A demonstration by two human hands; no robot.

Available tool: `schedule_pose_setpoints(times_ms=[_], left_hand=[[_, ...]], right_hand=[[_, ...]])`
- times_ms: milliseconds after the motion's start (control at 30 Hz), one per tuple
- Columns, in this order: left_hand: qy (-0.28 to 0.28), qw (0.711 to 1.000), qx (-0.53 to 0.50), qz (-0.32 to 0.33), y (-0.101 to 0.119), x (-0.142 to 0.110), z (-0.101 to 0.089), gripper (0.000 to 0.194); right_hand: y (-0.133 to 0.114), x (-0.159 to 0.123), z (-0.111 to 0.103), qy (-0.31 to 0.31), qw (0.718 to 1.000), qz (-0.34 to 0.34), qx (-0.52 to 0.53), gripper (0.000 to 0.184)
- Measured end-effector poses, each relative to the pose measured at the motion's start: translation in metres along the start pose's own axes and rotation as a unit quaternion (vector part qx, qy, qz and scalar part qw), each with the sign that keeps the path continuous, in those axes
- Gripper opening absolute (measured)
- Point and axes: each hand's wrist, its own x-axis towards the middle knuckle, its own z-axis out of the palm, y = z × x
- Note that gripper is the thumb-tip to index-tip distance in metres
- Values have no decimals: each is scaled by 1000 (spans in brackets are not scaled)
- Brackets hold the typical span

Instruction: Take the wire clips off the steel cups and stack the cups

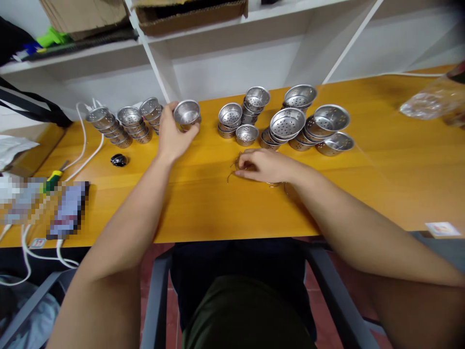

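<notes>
My left hand (173, 138) is wrapped round a small perforated metal cup (187, 112) at the back of the table. Just left of it stands a stack of similar cups (149, 107), partly hidden by the hand. In front of the right-hand cups, my right hand (269, 165) is closed, with its fingertips together on a thin bent wire (230, 174). More thin wires (275, 184) lie under that hand and wrist. Closest to the right hand are a single small cup (247, 135) and a stack of wider cups (287, 123).
More cup stacks (131, 122) stand at the back left. A black shiny object (119, 160), a screwdriver (53, 181) and white cables (84, 162) lie on the left. White shelving (232, 53) rises behind the table. A clear plastic bag (425, 103) is at the far right.
</notes>
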Motion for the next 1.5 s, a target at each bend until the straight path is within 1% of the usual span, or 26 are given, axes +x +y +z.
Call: schedule_pose_setpoints(times_ms=[100, 167, 200, 300, 367, 467, 600, 633, 667, 733, 767, 800, 867, 900, 933, 1000, 1033, 1100, 1133, 1167, 1200, 1267, 1333, 1367, 1433, 1500], left_hand=[[11, 1000, -25, -15, -20, 41, 2, 85], [-11, 998, -38, -40, -34, 64, 7, 84], [-29, 997, -27, -61, -41, 73, 10, 83], [-76, 991, 28, -110, -59, 94, 14, 82], [-99, 989, 37, -104, -66, 102, 15, 80], [-127, 990, 14, -54, -70, 109, 14, 76], [-108, 992, -56, 17, -67, 110, 16, 88], [-104, 993, -56, 13, -65, 109, 16, 90], [-105, 994, -43, -6, -63, 108, 17, 90], [-120, 989, 11, -81, -58, 107, 17, 90], [-126, 984, 42, -122, -56, 107, 16, 94], [-126, 978, 71, -154, -54, 108, 15, 102], [-118, 968, 109, -193, -54, 110, 11, 125], [-117, 965, 118, -202, -54, 111, 9, 132], [-119, 964, 120, -203, -55, 111, 7, 133], [-129, 971, 103, -172, -55, 109, 4, 121], [-127, 979, 85, -132, -53, 107, 5, 112], [-111, 993, 38, -27, -41, 97, 13, 100], [-107, 994, 14, 19, -31, 91, 20, 98], [-113, 992, -5, 47, -20, 83, 29, 100], [-131, 990, -12, 53, -8, 75, 40, 106], [-178, 984, -10, 24, 13, 61, 63, 121], [-205, 979, 0, -7, 26, 52, 85, 129], [-208, 978, 3, -19, 29, 50, 94, 129], [-200, 979, 9, -36, 28, 48, 109, 120], [-186, 982, 17, -42, 24, 49, 118, 100]], right_hand=[[-2, -1, -2, 17, 1000, 16, -20, 29], [-4, -1, -3, 26, 999, 12, -18, 33], [-4, -2, -3, 22, 1000, 9, -16, 34], [-2, -1, -1, -2, 1000, 1, -14, 35], [0, 0, 2, -11, 1000, -5, -14, 35], [2, 2, 6, -11, 1000, -21, -7, 35], [3, 2, 8, -10, 999, -30, 8, 36], [3, 2, 9, -9, 999, -30, 11, 35], [3, 2, 9, -7, 999, -29, 12, 35], [3, 1, 8, -4, 1000, -28, 13, 34], [2, 1, 8, -3, 1000, -27, 13, 34], [2, 0, 8, -4, 1000, -26, 12, 34], [2, 0, 8, -4, 1000, -24, 13, 35], [3, 0, 8, -6, 1000, -23, 13, 35], [2, 0, 8, -6, 1000, -24, 14, 35], [2, 1, 8, -5, 1000, -23, 14, 35], [1, 2, 8, -3, 1000, -21, 15, 35], [-1, 2, 8, 3, 1000, -18, 18, 37], [-2, 2, 7, 8, 1000, -19, 19, 37], [-3, 3, 6, 13, 999, -21, 22, 38], [-4, 2, 6, 18, 999, -25, 25, 38], [-5, 2, 5, 28, 998, -33, 36, 38], [-6, 2, 4, 37, 998, -38, 47, 37], [-5, 2, 4, 42, 997, -38, 50, 36], [-4, 1, 4, 47, 997, -37, 52, 36], [-3, 1, 4, 47, 997, -36, 50, 37]])
